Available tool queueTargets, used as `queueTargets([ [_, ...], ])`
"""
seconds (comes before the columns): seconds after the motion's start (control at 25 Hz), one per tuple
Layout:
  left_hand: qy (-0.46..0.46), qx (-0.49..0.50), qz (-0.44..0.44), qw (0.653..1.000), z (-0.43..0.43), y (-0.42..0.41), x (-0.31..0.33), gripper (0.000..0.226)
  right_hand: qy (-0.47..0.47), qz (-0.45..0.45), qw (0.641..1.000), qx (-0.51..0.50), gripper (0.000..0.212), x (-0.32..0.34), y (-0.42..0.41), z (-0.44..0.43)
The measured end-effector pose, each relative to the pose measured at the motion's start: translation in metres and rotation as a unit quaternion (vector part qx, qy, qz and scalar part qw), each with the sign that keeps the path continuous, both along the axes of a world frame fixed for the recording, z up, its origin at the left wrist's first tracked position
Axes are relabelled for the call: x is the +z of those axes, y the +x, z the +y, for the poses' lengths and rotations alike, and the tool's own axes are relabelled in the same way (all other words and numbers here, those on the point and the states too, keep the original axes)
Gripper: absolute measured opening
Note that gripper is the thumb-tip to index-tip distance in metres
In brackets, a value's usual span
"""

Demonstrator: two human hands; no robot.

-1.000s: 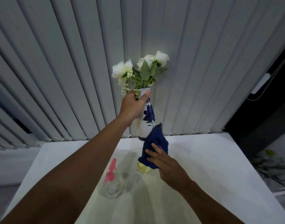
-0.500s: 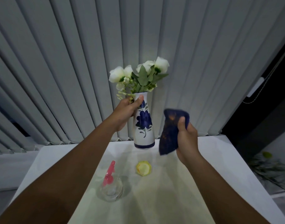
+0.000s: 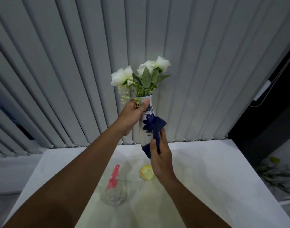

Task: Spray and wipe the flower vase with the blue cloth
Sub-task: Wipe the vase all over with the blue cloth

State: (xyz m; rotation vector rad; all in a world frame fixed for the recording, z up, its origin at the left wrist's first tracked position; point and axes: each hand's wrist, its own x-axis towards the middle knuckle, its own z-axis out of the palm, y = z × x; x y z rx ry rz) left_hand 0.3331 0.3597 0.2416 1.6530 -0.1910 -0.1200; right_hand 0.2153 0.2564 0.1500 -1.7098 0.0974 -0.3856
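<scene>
I hold the flower vase [image 3: 146,122] aloft above the white table [image 3: 215,170], long axis near upright; my left hand [image 3: 132,116] clasps its neck, my right hand [image 3: 160,155] presses the blue cloth [image 3: 158,127] against its lower right side.

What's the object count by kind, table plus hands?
Vase with flowers: 1, in left hand
Blue cloth: 1, in right hand
Spray bottle: 1, on table
Small yellow object: 1, on table
Total: 4
</scene>
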Motion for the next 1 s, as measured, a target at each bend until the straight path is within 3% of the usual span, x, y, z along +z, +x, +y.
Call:
queueTargets([
  [0.16, -0.032, 0.003, 0.014, 0.999, -0.002, -0.001, 0.005, 0.032, 0.185, 0.082, 0.978, -0.054, 0.04, -0.016, -0.002, -0.002],
  [0.32, -0.036, -0.003, 0.018, 0.999, -0.019, -0.007, 0.006, 0.049, 0.326, 0.078, 0.931, -0.143, 0.026, 0.007, 0.0, 0.01],
  [0.6, 0.066, 0.029, -0.037, 0.997, -0.035, -0.004, 0.026, 0.038, 0.202, 0.046, 0.966, -0.153, 0.034, 0.007, -0.019, 0.03],
  [0.84, 0.084, -0.002, -0.051, 0.995, -0.022, 0.002, 0.026, 0.03, 0.116, 0.019, 0.951, -0.284, 0.027, 0.047, 0.004, -0.03],
  [1.0, 0.043, -0.043, -0.018, 0.998, -0.025, 0.0, 0.02, 0.029, 0.009, -0.048, 0.982, -0.183, 0.026, 0.088, 0.033, -0.044],
])
